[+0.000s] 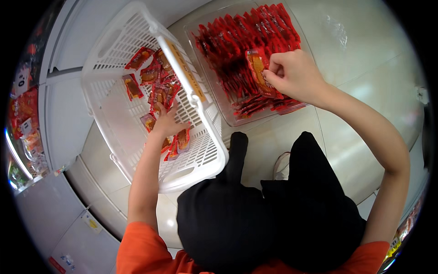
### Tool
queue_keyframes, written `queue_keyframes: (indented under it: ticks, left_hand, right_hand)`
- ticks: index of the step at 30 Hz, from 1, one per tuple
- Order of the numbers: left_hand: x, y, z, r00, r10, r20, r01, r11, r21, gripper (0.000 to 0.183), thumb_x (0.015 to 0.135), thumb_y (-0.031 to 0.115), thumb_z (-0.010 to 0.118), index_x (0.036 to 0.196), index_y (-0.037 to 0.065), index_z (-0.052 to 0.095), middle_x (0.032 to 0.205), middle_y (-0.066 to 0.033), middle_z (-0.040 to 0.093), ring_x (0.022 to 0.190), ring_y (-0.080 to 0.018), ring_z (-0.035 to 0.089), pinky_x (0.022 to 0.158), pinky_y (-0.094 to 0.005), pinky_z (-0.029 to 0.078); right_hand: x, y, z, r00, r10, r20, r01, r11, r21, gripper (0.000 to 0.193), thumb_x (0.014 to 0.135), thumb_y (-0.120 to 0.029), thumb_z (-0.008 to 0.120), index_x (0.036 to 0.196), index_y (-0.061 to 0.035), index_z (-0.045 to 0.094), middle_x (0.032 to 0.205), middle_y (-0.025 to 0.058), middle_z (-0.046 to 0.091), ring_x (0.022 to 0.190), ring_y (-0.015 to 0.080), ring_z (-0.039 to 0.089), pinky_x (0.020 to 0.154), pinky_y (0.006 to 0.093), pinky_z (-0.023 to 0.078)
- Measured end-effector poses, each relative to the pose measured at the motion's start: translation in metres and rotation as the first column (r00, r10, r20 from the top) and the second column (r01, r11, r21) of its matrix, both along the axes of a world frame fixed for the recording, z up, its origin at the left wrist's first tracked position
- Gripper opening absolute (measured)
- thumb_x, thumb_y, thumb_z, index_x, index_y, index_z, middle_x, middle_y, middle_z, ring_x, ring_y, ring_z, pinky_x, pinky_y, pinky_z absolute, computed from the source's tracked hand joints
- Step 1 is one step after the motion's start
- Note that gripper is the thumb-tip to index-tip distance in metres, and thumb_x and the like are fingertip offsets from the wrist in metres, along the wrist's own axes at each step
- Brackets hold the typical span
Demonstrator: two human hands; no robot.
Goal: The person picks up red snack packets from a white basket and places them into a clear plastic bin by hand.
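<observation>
My right hand point(296, 75) pinches a red snack packet point(258, 68) with a clear window showing brownish-orange food. The packet is held over a clear plastic tub point(238, 122), where rows of like red packets point(242, 32) stand packed on edge. My left hand point(166, 123) reaches into a white slatted basket point(109, 102), its fingers spread and touching loose packets point(160, 93). Its fingertips are partly lost among them. Several more packets lie scattered on the basket's bottom, some beside my left wrist.
The basket's white handle point(180, 68) with a yellow label lies along its right rim, beside the tub. My black-clad knees point(228, 219) are close below both. Pale floor tiles point(351, 59) stretch right. White cabinets point(68, 109) and shelved packages point(27, 114) line the left.
</observation>
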State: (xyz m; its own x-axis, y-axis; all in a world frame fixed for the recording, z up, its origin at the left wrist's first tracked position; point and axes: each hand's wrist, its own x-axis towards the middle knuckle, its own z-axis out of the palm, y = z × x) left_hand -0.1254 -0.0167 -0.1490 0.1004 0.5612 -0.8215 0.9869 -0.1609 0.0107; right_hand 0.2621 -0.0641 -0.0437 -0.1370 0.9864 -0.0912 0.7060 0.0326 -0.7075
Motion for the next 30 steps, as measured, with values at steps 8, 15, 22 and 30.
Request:
queue_keyframes:
  ticks: [8, 15, 22, 30]
  left_hand:
    - [-0.004, 0.028, 0.004, 0.991, -0.087, 0.098, 0.119, 0.911, -0.395, 0.075, 0.074, 0.054, 0.059, 0.131, 0.008, 0.047, 0.142, -0.0409, 0.011, 0.122, -0.0566, 0.035, 0.107, -0.0455, 0.033]
    - [0.019, 0.044, -0.005, 0.99, -0.112, 0.09, 0.138, 0.916, -0.378, 0.073, 0.074, 0.053, 0.059, 0.132, 0.01, 0.047, 0.142, -0.0405, 0.012, 0.124, -0.0574, 0.03, 0.108, -0.0471, 0.031]
    - [-0.017, 0.0, -0.021, 0.98, -0.199, -0.004, 0.197, 0.972, -0.13, 0.071, 0.075, 0.052, 0.058, 0.132, 0.012, 0.047, 0.142, -0.04, 0.013, 0.125, -0.0582, 0.024, 0.109, -0.0488, 0.028]
    - [-0.017, -0.031, -0.042, 0.979, -0.202, -0.006, 0.202, 0.979, 0.039, 0.069, 0.075, 0.05, 0.058, 0.132, 0.014, 0.047, 0.142, -0.0395, 0.015, 0.127, -0.0592, 0.018, 0.11, -0.0507, 0.025]
  right_hand:
    - [-0.013, 0.013, -0.037, 0.981, -0.027, 0.191, -0.044, 0.933, 0.356, 0.007, 0.062, -0.009, 0.06, 0.06, -0.003, 0.062, 0.055, 0.0124, 0.059, 0.055, 0.0292, 0.061, 0.049, 0.038, 0.048]
    - [-0.038, 0.018, -0.057, 0.93, 0.136, 0.342, -0.286, 0.853, 0.437, 0.012, 0.055, -0.003, 0.064, 0.058, -0.0073, 0.054, 0.052, 0.0101, 0.058, 0.049, 0.0215, 0.06, 0.054, 0.0312, 0.042]
    - [-0.032, 0.03, -0.044, 0.922, 0.193, 0.336, -0.229, 0.971, 0.069, 0.006, 0.063, -0.004, 0.066, 0.064, -0.0099, 0.065, 0.062, 0.0082, 0.064, 0.062, 0.0226, 0.065, 0.051, 0.0349, 0.045]
    - [-0.022, 0.036, -0.035, 0.942, 0.211, 0.262, -0.245, 0.964, 0.103, 0.022, 0.077, -0.014, 0.064, 0.061, -0.0018, 0.056, 0.052, 0.0132, 0.053, 0.049, 0.0305, 0.054, 0.048, 0.0385, 0.042]
